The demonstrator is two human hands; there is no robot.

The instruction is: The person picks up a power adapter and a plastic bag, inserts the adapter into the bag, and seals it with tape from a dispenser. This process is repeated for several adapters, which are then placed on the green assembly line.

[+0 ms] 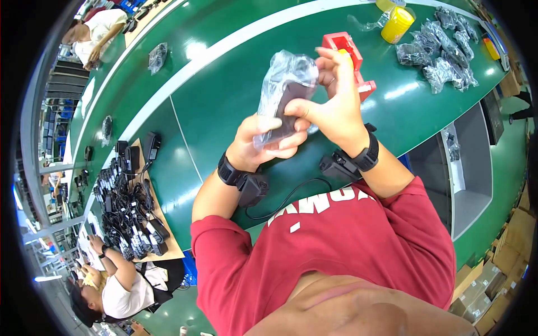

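Red shirt (336, 246) lowest in view, left hand (263, 147) and right hand (330, 106) both gripping a dark adapter (283, 115) in a clear bag (288, 70), held above green desk (224, 95), red box (347, 47) behind.

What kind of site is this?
Probably an electronics packing line. A long green conveyor belt carries bagged black parts; a heap of black adapters with cables sits beside another worker; both hands hold a clear-bagged black device.

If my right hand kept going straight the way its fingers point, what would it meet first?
Probably the red plastic fixture block on the green belt, just beyond the right hand holding the clear plastic bag; depth is unclear.
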